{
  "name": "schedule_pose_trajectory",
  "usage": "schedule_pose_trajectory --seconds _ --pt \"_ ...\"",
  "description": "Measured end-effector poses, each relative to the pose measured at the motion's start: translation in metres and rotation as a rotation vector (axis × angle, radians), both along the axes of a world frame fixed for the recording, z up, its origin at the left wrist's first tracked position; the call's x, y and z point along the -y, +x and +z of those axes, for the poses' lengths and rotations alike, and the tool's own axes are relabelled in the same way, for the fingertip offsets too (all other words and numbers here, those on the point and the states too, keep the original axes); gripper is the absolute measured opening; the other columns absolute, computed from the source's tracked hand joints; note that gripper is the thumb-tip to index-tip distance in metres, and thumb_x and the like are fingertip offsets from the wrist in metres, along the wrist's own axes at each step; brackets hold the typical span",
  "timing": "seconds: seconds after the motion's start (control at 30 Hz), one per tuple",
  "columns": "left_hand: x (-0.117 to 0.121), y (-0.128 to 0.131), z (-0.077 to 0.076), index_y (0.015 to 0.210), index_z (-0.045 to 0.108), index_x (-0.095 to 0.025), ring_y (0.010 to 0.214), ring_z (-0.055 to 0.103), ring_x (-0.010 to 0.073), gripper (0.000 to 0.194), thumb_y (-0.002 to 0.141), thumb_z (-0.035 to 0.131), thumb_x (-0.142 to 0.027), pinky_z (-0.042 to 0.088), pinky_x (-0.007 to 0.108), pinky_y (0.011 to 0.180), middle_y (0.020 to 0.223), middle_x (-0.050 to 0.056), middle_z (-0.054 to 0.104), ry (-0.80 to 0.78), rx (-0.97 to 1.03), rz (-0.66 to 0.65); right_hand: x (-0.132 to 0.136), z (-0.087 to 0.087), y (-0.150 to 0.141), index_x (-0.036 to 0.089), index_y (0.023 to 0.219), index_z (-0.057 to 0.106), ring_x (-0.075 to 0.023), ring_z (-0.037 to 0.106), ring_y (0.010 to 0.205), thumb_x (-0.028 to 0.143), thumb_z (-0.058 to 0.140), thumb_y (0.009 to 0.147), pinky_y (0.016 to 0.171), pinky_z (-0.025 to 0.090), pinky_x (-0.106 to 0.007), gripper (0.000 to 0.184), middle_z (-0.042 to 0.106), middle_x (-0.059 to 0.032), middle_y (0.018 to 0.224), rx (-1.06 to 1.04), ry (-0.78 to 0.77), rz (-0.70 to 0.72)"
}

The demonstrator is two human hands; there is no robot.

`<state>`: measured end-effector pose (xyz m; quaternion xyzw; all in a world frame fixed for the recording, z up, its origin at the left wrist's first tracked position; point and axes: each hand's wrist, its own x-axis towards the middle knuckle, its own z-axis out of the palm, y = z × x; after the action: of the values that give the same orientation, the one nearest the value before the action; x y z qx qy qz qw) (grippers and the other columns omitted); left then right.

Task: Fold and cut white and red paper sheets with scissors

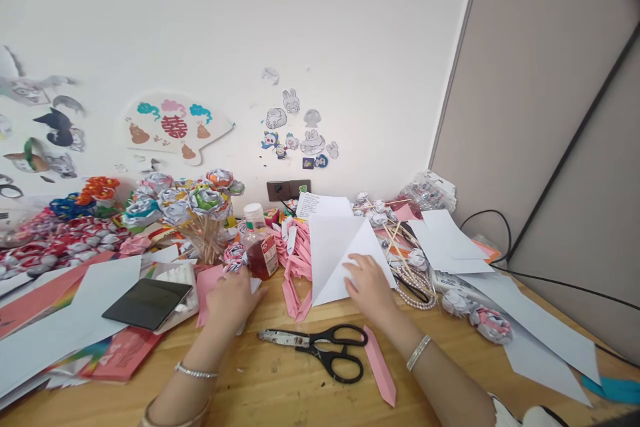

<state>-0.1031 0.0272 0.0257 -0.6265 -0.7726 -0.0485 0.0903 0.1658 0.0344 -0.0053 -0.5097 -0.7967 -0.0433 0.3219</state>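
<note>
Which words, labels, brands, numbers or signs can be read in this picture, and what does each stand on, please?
"囍", in red, on the fan-shaped cutout on the wall.
"A4", as it appears, on the red packet at the left.
Handwriting on the white note: too small to read.
Print on the bottle's label: too small to read.
Any other print is too small or blurred to read.

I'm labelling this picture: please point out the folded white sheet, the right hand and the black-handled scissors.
Folded white sheet [334, 248], head view: flat part beside the flap.
Right hand [371, 287], head view: back of the hand.
Black-handled scissors [306, 342], head view: near the pivot.
</note>
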Motion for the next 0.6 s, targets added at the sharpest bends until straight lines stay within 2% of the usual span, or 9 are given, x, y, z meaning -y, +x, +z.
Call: schedule_pose_trajectory --seconds 0.1,0.2,0.23,0.3,0.43,0.53,0.6 --pt "0.004 0.013 0.01 0.087 0.058 -0.007 0.086 0.058 0.0359 0.043 0.078 0.038 -0.044 0.041 0.043 0.071 0.087 0.023 0.063 0.187 -0.004 -0.07 -0.022 -0.001 0.027 0.011 0.103 0.058 -0.0264 0.044 0.102 0.014 0.049 0.076 0.091 0.031 -0.038 0.029 0.056 -0.014 0.109 -0.097 -0.111 -0.263" --pt "0.002 0.031 0.006 0.081 0.061 -0.013 0.086 0.059 0.0291 0.037 0.079 0.037 -0.041 0.04 0.039 0.077 0.085 0.017 0.066 0.227 0.395 -0.285 -0.036 -0.008 0.043 0.01 0.094 0.061 -0.0274 0.046 0.099 0.013 0.052 0.071 0.09 0.03 -0.038 0.025 0.06 -0.0154 0.099 -0.147 -0.174 -0.337" --pt "0.001 0.038 0.002 0.083 0.062 -0.014 0.086 0.06 0.0268 0.034 0.078 0.041 -0.04 0.041 0.036 0.078 0.087 0.015 0.066 0.199 0.575 -0.345 -0.038 -0.011 0.046 0.009 0.091 0.061 -0.0281 0.047 0.098 0.013 0.053 0.07 0.089 0.03 -0.039 0.024 0.06 -0.0159 0.097 -0.162 -0.18 -0.343" --pt "-0.002 0.053 -0.008 0.089 0.062 -0.015 0.083 0.062 0.0232 0.031 0.075 0.046 -0.038 0.044 0.031 0.075 0.089 0.011 0.068 0.136 0.746 -0.395 -0.041 -0.015 0.047 0.01 0.091 0.06 -0.0291 0.047 0.099 0.012 0.053 0.067 0.089 0.03 -0.04 0.025 0.061 -0.0163 0.097 -0.212 -0.189 -0.352" --pt "-0.011 0.078 -0.024 0.097 0.058 -0.014 0.086 0.064 0.0208 0.032 0.074 0.047 -0.033 0.046 0.028 0.074 0.094 0.01 0.069 0.097 0.907 -0.394 -0.046 -0.018 0.045 0.011 0.102 0.056 -0.0282 0.047 0.102 0.009 0.05 0.067 0.091 0.031 -0.038 0.036 0.059 -0.0152 0.103 -0.372 -0.189 -0.32" --pt "-0.019 0.086 -0.028 0.1 0.054 -0.013 0.085 0.064 0.0207 0.032 0.074 0.045 -0.03 0.047 0.029 0.072 0.09 0.01 0.069 0.107 0.996 -0.389 -0.05 -0.02 0.045 0.012 0.114 0.048 -0.0243 0.052 0.099 0.01 0.046 0.068 0.088 0.037 -0.035 0.046 0.059 -0.0128 0.105 -0.535 -0.212 -0.262" --pt "-0.022 0.086 -0.028 0.093 0.056 -0.014 0.078 0.063 0.0204 0.027 0.073 0.046 -0.03 0.047 0.028 0.069 0.082 0.007 0.069 0.104 1.025 -0.426 -0.053 -0.022 0.045 0.011 0.12 0.042 -0.022 0.057 0.091 0.012 0.045 0.07 0.081 0.043 -0.034 0.05 0.062 -0.0109 0.1 -0.639 -0.256 -0.2"
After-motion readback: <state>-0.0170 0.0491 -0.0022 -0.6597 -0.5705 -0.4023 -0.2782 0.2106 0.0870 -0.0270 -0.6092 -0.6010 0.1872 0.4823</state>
